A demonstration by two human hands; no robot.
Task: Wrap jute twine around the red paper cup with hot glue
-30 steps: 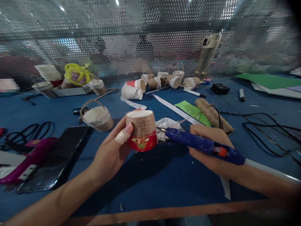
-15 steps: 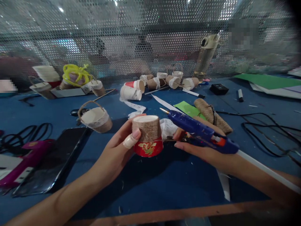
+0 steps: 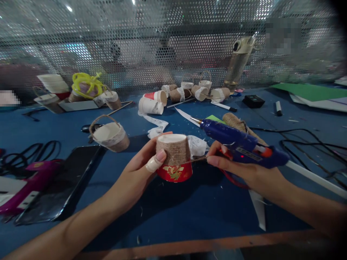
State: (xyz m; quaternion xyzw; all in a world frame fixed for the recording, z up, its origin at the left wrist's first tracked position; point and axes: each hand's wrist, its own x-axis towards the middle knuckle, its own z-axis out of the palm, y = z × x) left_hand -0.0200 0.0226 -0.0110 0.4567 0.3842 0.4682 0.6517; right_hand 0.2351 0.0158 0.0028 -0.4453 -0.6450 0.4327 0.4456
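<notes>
My left hand (image 3: pixel 148 159) is closed round a red paper cup (image 3: pixel 177 172), its thumb wrapped in a bandage. Brown twine (image 3: pixel 175 150) is wound round the upper part of the cup, and red with a gold pattern shows below. From the cup a strand runs taut to my right hand (image 3: pixel 235 162), pinched between thumb and fingertip. That same hand also holds a blue glue gun (image 3: pixel 230 141), its metal tip pointing up and left, away from the cup. A white glue stick (image 3: pixel 314 177) sticks out of its back end. Behind the cup lies bunched white lace (image 3: pixel 197 145).
A twine-covered basket (image 3: pixel 112 139), a phone (image 3: pixel 61 184) and a magenta glue gun (image 3: pixel 35 180) lie left. Several small baskets and paper cups (image 3: pixel 151 107) stand behind. A twine roll (image 3: pixel 238 122), black cables (image 3: pixel 303 144) and a bottle (image 3: pixel 238 63) are on the right.
The glue gun's tip has lifted away from the cup and swung up to the right. My right fingers have taken hold of the twine strand and drawn it out. The cup has shifted slightly right.
</notes>
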